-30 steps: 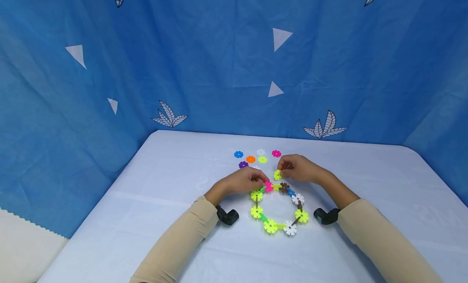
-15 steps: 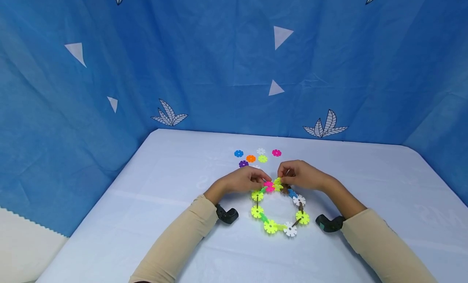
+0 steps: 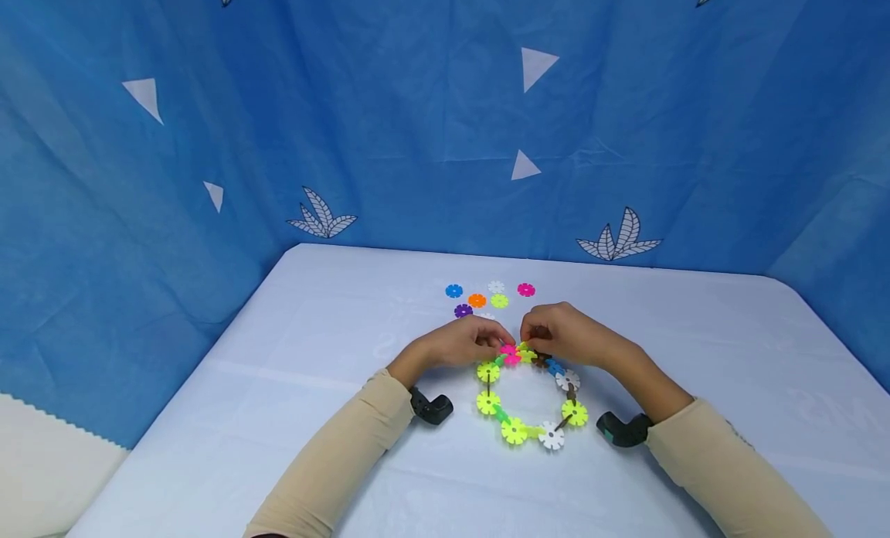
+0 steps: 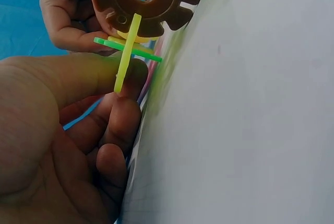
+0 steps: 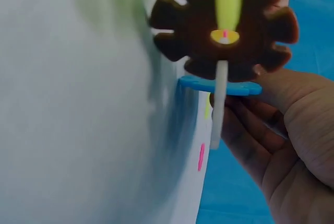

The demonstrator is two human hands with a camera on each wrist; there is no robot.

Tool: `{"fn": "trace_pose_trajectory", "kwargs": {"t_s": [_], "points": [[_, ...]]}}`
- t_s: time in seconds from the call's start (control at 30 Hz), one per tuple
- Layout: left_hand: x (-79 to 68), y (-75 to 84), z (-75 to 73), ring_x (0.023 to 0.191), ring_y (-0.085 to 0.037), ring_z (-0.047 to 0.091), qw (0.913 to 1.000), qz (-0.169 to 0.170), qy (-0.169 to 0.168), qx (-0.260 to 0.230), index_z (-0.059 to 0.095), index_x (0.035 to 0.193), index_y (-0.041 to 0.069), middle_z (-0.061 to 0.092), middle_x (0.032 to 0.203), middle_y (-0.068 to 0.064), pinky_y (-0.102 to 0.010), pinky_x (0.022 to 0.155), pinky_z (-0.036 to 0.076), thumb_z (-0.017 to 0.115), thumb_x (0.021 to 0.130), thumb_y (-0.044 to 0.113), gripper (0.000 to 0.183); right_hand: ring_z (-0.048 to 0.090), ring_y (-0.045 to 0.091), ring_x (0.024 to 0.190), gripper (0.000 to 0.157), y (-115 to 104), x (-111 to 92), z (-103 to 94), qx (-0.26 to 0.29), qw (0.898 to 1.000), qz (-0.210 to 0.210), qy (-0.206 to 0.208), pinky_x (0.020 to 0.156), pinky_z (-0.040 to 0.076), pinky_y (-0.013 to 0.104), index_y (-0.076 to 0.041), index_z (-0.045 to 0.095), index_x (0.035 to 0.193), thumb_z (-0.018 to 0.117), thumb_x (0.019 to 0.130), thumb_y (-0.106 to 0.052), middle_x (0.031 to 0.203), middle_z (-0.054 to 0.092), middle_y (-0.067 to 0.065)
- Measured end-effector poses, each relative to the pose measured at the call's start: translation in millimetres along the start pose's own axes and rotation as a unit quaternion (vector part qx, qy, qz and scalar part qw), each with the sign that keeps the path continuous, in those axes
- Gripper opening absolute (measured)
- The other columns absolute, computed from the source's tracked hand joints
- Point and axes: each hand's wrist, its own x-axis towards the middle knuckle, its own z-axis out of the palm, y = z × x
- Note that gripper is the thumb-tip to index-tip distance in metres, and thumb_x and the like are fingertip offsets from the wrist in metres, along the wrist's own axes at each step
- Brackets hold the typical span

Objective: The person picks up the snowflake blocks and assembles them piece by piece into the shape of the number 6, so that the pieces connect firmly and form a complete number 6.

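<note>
A ring of notched snowflake discs in yellow, green, white, brown, blue and pink lies on the white table, its discs slotted together edge to edge. At the ring's far side my left hand pinches a pink disc. Close beside it, my right hand pinches a yellow disc against the ring; whether the slots mesh is hidden by the fingers. The left wrist view has a brown disc and a green disc near the thumb. A blue disc shows in the right wrist view.
Behind the hands lie several loose discs, among them a blue disc, an orange disc, a purple disc and a pink disc. A blue curtain hangs along the table's far edge.
My right hand has brought the yellow disc down and toward the ring, and it now meets the ring's far side. The left hand has stayed almost still on the pink disc.
</note>
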Motion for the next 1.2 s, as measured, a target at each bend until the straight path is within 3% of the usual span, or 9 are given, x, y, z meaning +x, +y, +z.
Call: {"fn": "trace_pose_trajectory", "kwargs": {"t_s": [0.5,0.87,1.07,1.2], "points": [[0.4,2.4,0.6,0.08,-0.01,0.053,0.9996,-0.006,0.008,0.026,0.071,0.122,0.003,0.063,0.091,0.001,-0.022,0.076,0.046,0.061,0.099,0.001,0.025,0.06,0.01,0.074,0.014,-2,2,4.1,-0.01,1.0,-0.006,0.018,0.07,0.056,0.025,-0.015,0.073,0.089,0.077,0.088,-0.001,0.085,0.066,-0.009],[-0.9,2.8,0.0,0.084,-0.012,0.054,0.9997,-0.014,0.002,0.017,0.071,0.119,0.006,0.063,0.093,0.0,-0.023,0.077,0.046,0.062,0.099,0.002,0.022,0.06,0.011,0.076,0.015,1,1,6.2,0.002,1.0,-0.006,0.021,0.071,0.056,0.026,-0.015,0.073,0.092,0.078,0.088,-0.002,0.086,0.065,-0.009],[0.6,0.2,0.7,0.084,-0.011,0.054,0.9999,-0.012,-0.001,0.012,0.072,0.12,0.008,0.064,0.093,0.001,-0.024,0.077,0.046,0.062,0.099,0.003,0.024,0.065,0.016,0.088,0.015,6,-1,-7.6,0.026,0.999,0.017,0.006,0.078,0.057,0.031,-0.009,0.073,0.101,0.073,0.09,0.002,0.096,0.07,0.0],[1.0,0.9,0.1,0.085,-0.012,0.054,0.9998,-0.02,-0.002,0.008,0.072,0.12,0.01,0.064,0.093,0.0,-0.025,0.077,0.046,0.061,0.1,0.003,0.024,0.066,0.022,0.095,0.017,19,4,-27.1,0.009,0.998,0.041,0.048,0.081,0.057,0.038,-0.004,0.072,0.105,0.07,0.091,0.005,0.103,0.071,0.009]]}}
